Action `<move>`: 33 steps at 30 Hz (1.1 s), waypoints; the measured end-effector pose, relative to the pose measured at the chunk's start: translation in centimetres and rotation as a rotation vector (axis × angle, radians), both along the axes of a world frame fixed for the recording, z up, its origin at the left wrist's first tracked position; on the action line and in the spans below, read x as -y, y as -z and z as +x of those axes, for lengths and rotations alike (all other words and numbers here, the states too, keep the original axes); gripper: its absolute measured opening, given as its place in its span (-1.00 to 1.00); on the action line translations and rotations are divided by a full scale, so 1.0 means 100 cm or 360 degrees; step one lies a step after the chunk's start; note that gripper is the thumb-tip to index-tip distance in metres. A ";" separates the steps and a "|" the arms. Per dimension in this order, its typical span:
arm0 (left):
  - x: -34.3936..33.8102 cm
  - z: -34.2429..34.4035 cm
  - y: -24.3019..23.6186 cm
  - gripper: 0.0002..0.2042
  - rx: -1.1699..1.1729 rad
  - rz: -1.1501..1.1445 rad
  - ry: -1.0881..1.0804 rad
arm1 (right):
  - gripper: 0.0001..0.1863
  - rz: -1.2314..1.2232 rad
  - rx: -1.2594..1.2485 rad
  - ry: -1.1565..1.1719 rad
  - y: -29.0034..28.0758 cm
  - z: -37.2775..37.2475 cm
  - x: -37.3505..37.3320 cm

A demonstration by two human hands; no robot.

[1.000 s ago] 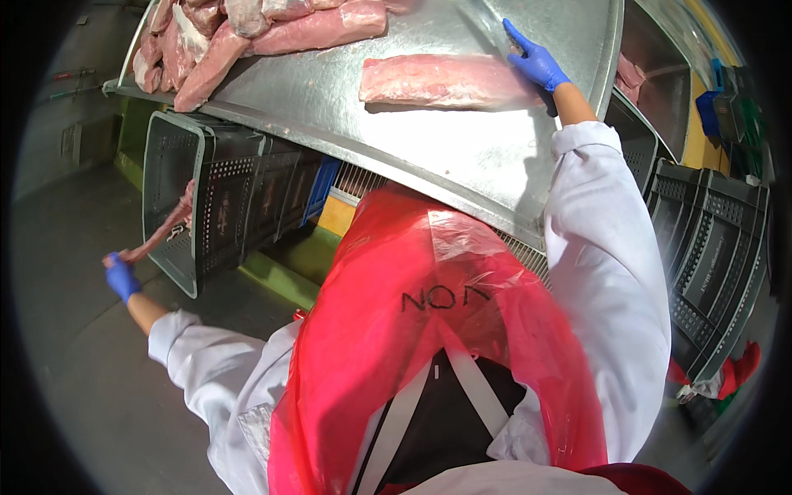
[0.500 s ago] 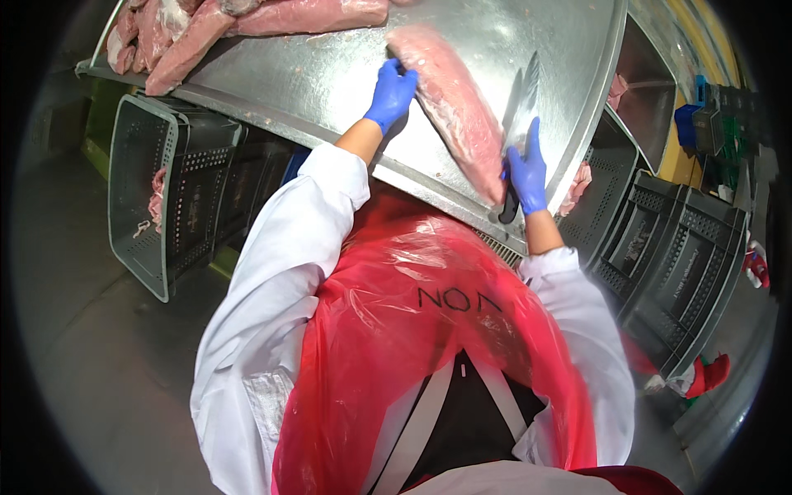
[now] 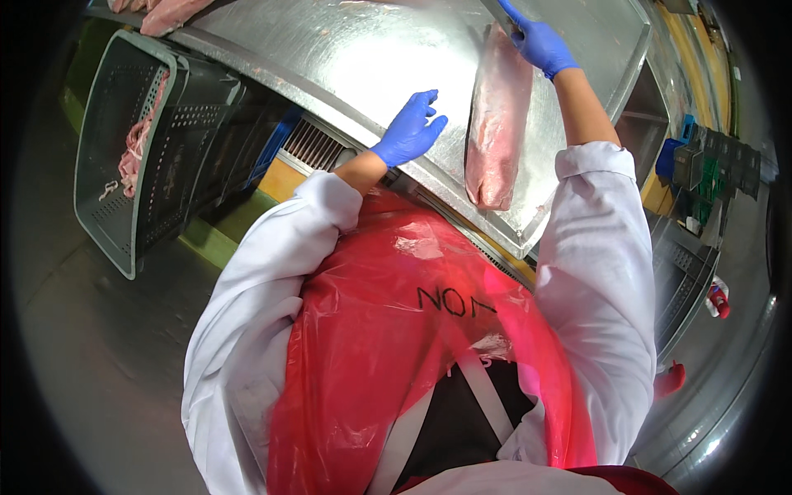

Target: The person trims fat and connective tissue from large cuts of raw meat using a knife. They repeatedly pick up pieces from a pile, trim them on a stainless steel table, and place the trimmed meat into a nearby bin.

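A long slab of raw pink meat (image 3: 497, 124) lies lengthwise on the steel table (image 3: 355, 78), one end toward me. My right hand (image 3: 544, 48), in a blue glove, is over the far end of the slab. It is closed on a knife (image 3: 497, 13), one finger stretched along it; most of the knife is hidden or cut off by the upper edge. My left hand (image 3: 410, 132), also gloved in blue, hovers over the table's near part, left of the meat and apart from it. Its fingers are spread and hold nothing.
More raw meat (image 3: 175, 12) is piled at the table's far left. A grey crate (image 3: 171, 82) with meat trimmings (image 3: 136, 153) stands tilted in view at the left. Past the table's right edge are a steel bin (image 3: 645, 111) and a dark crate (image 3: 681, 268).
My right hand has carried the knife away from me to the slab's far end. My left hand has let go of the meat and come nearer. The slab now lies straighter and further right.
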State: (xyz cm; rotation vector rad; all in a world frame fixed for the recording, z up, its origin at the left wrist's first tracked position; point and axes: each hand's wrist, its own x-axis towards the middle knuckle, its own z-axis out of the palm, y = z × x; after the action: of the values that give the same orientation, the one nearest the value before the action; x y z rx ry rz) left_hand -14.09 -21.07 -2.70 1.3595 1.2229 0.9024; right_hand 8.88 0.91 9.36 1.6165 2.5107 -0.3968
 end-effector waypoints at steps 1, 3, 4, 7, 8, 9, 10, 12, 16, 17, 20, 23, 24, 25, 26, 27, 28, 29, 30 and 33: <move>0.002 -0.011 -0.004 -0.46 0.0049 -0.0012 -0.0037 | -0.25 0.0023 0.0010 -0.0020 0.014 0.013 -0.005; 0.008 -0.036 -0.015 -0.49 0.0155 -0.0028 -0.0117 | -0.24 -0.0092 -0.0014 -0.0093 0.014 0.041 0.005; 0.013 -0.051 -0.022 -0.53 0.0180 -0.0007 -0.0206 | -0.23 -0.0431 -0.0093 0.0081 -0.014 0.034 0.016; 0.013 -0.075 -0.017 -0.51 0.0066 0.0049 -0.0350 | -0.23 -0.0875 -0.0239 0.0446 -0.057 0.059 0.053; 0.008 -0.072 -0.016 -0.54 0.0136 0.0052 -0.0370 | -0.23 -0.0929 -0.0283 0.0532 -0.059 0.068 0.058; 0.003 -0.065 -0.018 -0.56 0.0192 0.0050 -0.0385 | -0.23 -0.0868 -0.0295 0.0540 -0.052 0.060 0.061; -0.003 -0.056 -0.020 -0.58 0.0249 0.0048 -0.0400 | -0.23 -0.0805 -0.0306 0.0547 -0.041 0.043 0.058; -0.017 -0.046 -0.032 -0.65 0.0291 0.0103 -0.0378 | -0.23 -0.0723 -0.0363 0.0526 -0.018 0.028 0.038; -0.014 -0.068 -0.058 -0.71 0.0177 0.0200 -0.0478 | -0.20 -0.0989 -0.0183 0.0554 -0.072 0.050 0.070; -0.014 -0.070 -0.056 -0.71 0.0155 0.0239 -0.0515 | -0.20 -0.0952 -0.0204 0.0542 -0.072 0.057 0.073; -0.030 -0.057 -0.043 -0.76 0.0097 0.0379 -0.0668 | -0.21 -0.0824 -0.0329 0.0501 -0.056 0.056 0.072; -0.041 -0.030 -0.052 -0.78 0.0128 0.0429 -0.0505 | -0.19 -0.0742 -0.0297 0.0508 -0.026 0.054 0.056; -0.043 -0.031 -0.051 -0.78 0.0105 0.0412 -0.0537 | -0.17 -0.0882 -0.0229 0.0524 -0.053 0.043 0.064; -0.044 -0.035 -0.050 -0.79 0.0084 0.0395 -0.0570 | -0.17 -0.0933 -0.0250 0.0474 -0.060 0.057 0.074; -0.045 -0.037 -0.050 -0.80 0.0077 0.0379 -0.0585 | -0.17 -0.0978 -0.0265 0.0447 -0.071 0.084 0.083; -0.045 -0.034 -0.049 -0.80 0.0079 0.0361 -0.0592 | -0.17 -0.1021 -0.0276 0.0430 -0.079 0.100 0.090; -0.052 -0.030 -0.046 -0.80 0.0055 0.0374 -0.0627 | -0.17 -0.0934 -0.0244 0.0414 -0.077 0.103 0.090; -0.055 -0.021 -0.042 -0.80 0.0081 0.0378 -0.0636 | -0.17 -0.0844 -0.0224 0.0390 -0.071 0.092 0.087; -0.059 -0.012 -0.036 -0.80 0.0095 0.0392 -0.0657 | -0.17 -0.0750 -0.0213 0.0349 -0.061 0.075 0.077; -0.062 0.011 -0.048 -0.79 0.0054 0.0339 -0.0528 | -0.17 -0.0491 -0.0410 0.0346 -0.031 0.043 0.045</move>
State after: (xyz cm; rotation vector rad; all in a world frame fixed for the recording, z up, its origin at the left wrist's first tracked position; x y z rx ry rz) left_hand -13.04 -14.87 2.08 1.3197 1.3807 1.3147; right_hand 13.14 -3.58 12.49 1.8085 2.2915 -1.0224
